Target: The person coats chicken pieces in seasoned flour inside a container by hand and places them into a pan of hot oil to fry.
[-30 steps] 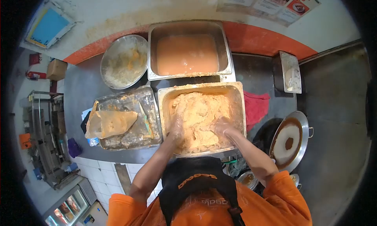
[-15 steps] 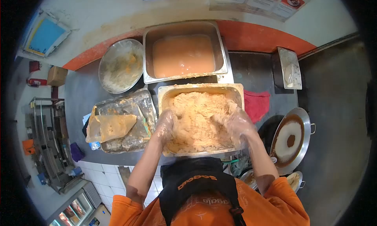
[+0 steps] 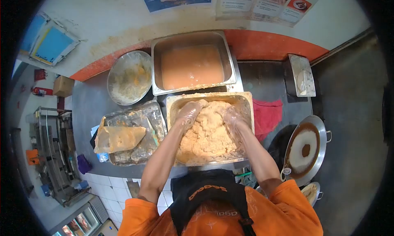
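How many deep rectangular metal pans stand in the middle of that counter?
2: the back pan, against the wall side, holding orange liquid, and the front pan, nearer the person, holding crumbly mixture.

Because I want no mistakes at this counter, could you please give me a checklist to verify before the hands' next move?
1. Left hand and right hand both within the front pan: ok.
2. Crumbly mixture even down to the bottom: cannot tell, bottom hidden.
3. Front pan's rim clean: not ok, residue on it.
4. Red cloth apart from both hands: ok.
5. Orange liquid inside the back pan: ok.
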`<action>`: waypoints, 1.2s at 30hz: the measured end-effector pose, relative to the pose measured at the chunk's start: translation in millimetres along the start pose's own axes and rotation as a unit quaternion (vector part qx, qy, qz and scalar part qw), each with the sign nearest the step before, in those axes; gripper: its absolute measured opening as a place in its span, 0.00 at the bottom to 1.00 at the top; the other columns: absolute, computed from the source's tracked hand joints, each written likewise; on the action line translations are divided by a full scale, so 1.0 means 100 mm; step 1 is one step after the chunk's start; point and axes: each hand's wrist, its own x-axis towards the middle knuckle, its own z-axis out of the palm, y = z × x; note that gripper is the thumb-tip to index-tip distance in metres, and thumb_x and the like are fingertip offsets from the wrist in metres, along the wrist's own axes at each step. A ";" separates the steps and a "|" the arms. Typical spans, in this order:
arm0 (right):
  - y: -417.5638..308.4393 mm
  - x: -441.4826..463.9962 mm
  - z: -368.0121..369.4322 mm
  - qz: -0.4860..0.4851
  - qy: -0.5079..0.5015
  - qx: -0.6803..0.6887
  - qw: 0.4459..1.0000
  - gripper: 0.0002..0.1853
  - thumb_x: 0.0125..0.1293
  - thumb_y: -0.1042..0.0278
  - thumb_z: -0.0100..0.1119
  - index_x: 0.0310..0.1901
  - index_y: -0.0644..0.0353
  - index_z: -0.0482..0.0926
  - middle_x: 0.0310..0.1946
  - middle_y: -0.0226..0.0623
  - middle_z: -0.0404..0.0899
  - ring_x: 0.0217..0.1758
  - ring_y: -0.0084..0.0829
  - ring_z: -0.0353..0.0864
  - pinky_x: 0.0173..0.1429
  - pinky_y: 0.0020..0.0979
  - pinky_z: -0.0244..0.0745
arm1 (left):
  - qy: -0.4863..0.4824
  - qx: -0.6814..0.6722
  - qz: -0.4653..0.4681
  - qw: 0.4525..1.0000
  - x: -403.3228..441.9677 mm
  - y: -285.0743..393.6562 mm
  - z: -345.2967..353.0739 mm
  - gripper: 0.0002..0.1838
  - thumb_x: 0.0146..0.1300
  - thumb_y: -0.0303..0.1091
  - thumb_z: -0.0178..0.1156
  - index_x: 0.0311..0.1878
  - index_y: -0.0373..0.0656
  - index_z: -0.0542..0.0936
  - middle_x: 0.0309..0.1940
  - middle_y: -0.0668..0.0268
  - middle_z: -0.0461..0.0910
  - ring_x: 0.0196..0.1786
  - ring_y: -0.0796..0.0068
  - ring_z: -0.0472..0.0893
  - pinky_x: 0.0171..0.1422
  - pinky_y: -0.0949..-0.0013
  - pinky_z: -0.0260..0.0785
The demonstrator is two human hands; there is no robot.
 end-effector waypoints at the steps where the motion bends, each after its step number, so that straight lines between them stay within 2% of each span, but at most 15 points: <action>1: -0.15 -0.21 0.02 -0.023 -0.003 -0.056 0.998 0.29 0.73 0.45 0.50 0.60 0.64 0.76 0.61 0.49 0.78 0.62 0.45 0.78 0.65 0.40 0.72 | 0.009 0.039 0.010 0.999 -0.08 0.04 -0.02 0.20 0.63 0.43 0.58 0.42 0.33 0.84 0.44 0.45 0.83 0.47 0.49 0.82 0.55 0.54 0.72; 4: -0.48 -0.86 0.16 -0.100 -0.057 -0.218 0.969 0.26 0.73 0.49 0.51 0.59 0.64 0.77 0.59 0.50 0.79 0.60 0.45 0.79 0.63 0.40 0.73 | 0.047 0.091 0.005 0.995 -0.69 0.34 -0.11 0.18 0.64 0.42 0.58 0.38 0.33 0.84 0.46 0.39 0.82 0.50 0.44 0.81 0.60 0.49 0.69; 5: -0.53 -1.05 0.24 -0.130 -0.080 -0.264 0.952 0.25 0.73 0.51 0.51 0.59 0.64 0.77 0.59 0.50 0.79 0.59 0.45 0.80 0.62 0.40 0.74 | 0.118 0.168 0.200 0.958 -0.88 0.12 -0.06 0.15 0.63 0.38 0.60 0.39 0.33 0.83 0.45 0.44 0.83 0.49 0.46 0.82 0.59 0.50 0.69; 8: -0.52 -1.55 0.55 -0.189 -0.150 -0.356 0.903 0.22 0.73 0.55 0.52 0.58 0.65 0.78 0.57 0.51 0.80 0.58 0.45 0.81 0.60 0.40 0.76 | 0.251 0.025 0.198 0.947 -1.20 -0.47 0.32 0.23 0.60 0.35 0.63 0.56 0.33 0.79 0.54 0.46 0.79 0.56 0.44 0.77 0.62 0.52 0.69; 12: -0.51 -1.45 0.61 -0.366 -0.136 -0.428 0.815 0.17 0.68 0.68 0.55 0.56 0.63 0.78 0.48 0.50 0.83 0.50 0.41 0.84 0.52 0.39 0.80 | 0.227 -0.281 -0.102 0.927 -1.86 0.11 0.38 0.19 0.61 0.31 0.60 0.54 0.33 0.78 0.39 0.51 0.84 0.42 0.49 0.83 0.51 0.54 0.75; 13: -0.68 -1.34 0.38 -0.370 -0.068 -0.240 0.895 0.16 0.67 0.67 0.56 0.54 0.62 0.80 0.47 0.49 0.84 0.48 0.41 0.85 0.50 0.39 0.81 | 0.182 -0.231 -0.108 0.950 -1.97 0.11 0.33 0.19 0.64 0.33 0.60 0.56 0.34 0.78 0.41 0.53 0.84 0.42 0.56 0.82 0.47 0.58 0.75; 15: -1.26 -1.31 0.03 -0.171 0.030 -0.265 0.949 0.15 0.66 0.65 0.58 0.51 0.62 0.82 0.46 0.45 0.86 0.47 0.38 0.86 0.48 0.40 0.81 | 0.097 -0.237 -0.123 0.959 -2.08 0.07 0.21 0.20 0.68 0.37 0.58 0.58 0.35 0.77 0.44 0.56 0.83 0.43 0.66 0.82 0.41 0.65 0.75; 17: -1.20 -0.78 -0.27 0.042 -0.102 -0.352 0.930 0.16 0.63 0.62 0.64 0.49 0.63 0.83 0.46 0.47 0.86 0.47 0.35 0.85 0.47 0.38 0.79 | 0.024 -0.451 -0.156 0.878 -1.99 0.11 0.12 0.22 0.70 0.41 0.57 0.60 0.35 0.75 0.45 0.58 0.83 0.44 0.69 0.83 0.41 0.69 0.76; 18: -0.87 -0.48 -0.34 -0.005 -0.141 -0.383 0.913 0.18 0.63 0.58 0.64 0.49 0.63 0.83 0.46 0.46 0.86 0.48 0.36 0.85 0.49 0.39 0.79 | -0.013 -0.596 -0.168 0.785 -1.91 0.15 0.08 0.23 0.71 0.43 0.56 0.61 0.35 0.75 0.45 0.58 0.83 0.45 0.69 0.83 0.41 0.71 0.77; 22: -0.84 -0.32 -0.11 0.029 -0.185 -0.262 0.947 0.21 0.61 0.53 0.69 0.49 0.62 0.84 0.44 0.43 0.87 0.50 0.38 0.85 0.52 0.43 0.79 | 0.007 -0.590 -0.037 0.806 -1.45 -0.10 0.36 0.27 0.74 0.48 0.50 0.67 0.39 0.71 0.55 0.56 0.82 0.48 0.56 0.85 0.54 0.52 0.80; 24: -1.11 -0.57 0.06 0.110 -0.144 -0.116 0.977 0.20 0.59 0.56 0.71 0.47 0.62 0.84 0.40 0.42 0.86 0.47 0.37 0.83 0.49 0.44 0.79 | 0.039 -0.660 -0.126 0.740 -1.08 -0.26 0.59 0.28 0.76 0.50 0.47 0.68 0.39 0.70 0.60 0.56 0.79 0.52 0.58 0.85 0.57 0.54 0.80; 27: -0.94 -0.59 0.22 0.133 -0.135 -0.039 0.981 0.21 0.60 0.59 0.72 0.48 0.65 0.80 0.35 0.40 0.83 0.40 0.34 0.80 0.43 0.41 0.78 | 0.108 -0.612 -0.199 0.758 -0.96 -0.58 0.66 0.26 0.76 0.49 0.51 0.66 0.38 0.72 0.55 0.55 0.80 0.52 0.63 0.84 0.53 0.61 0.81; 31: -0.22 -0.21 0.47 -0.006 -0.230 0.040 0.972 0.25 0.64 0.56 0.69 0.53 0.69 0.75 0.39 0.40 0.80 0.36 0.33 0.78 0.41 0.33 0.76 | 0.064 -0.688 -0.122 0.712 -0.98 -0.77 0.77 0.26 0.76 0.49 0.50 0.65 0.38 0.73 0.54 0.55 0.81 0.51 0.61 0.85 0.54 0.58 0.82; 34: -1.07 -0.85 0.21 -0.181 -0.180 -0.423 0.869 0.21 0.68 0.57 0.62 0.54 0.64 0.76 0.44 0.45 0.82 0.42 0.35 0.84 0.47 0.40 0.80 | 0.033 -0.711 -0.126 0.691 -1.06 -0.34 0.60 0.27 0.76 0.50 0.49 0.65 0.38 0.73 0.56 0.55 0.80 0.54 0.61 0.84 0.57 0.56 0.80; 36: -1.29 -1.28 0.09 -0.269 -0.136 -0.524 0.796 0.20 0.68 0.56 0.61 0.53 0.62 0.77 0.43 0.48 0.82 0.43 0.37 0.84 0.49 0.41 0.80 | -0.002 -0.740 -0.176 0.649 -1.02 -0.33 0.49 0.28 0.76 0.52 0.45 0.68 0.40 0.71 0.59 0.56 0.79 0.58 0.60 0.82 0.63 0.55 0.77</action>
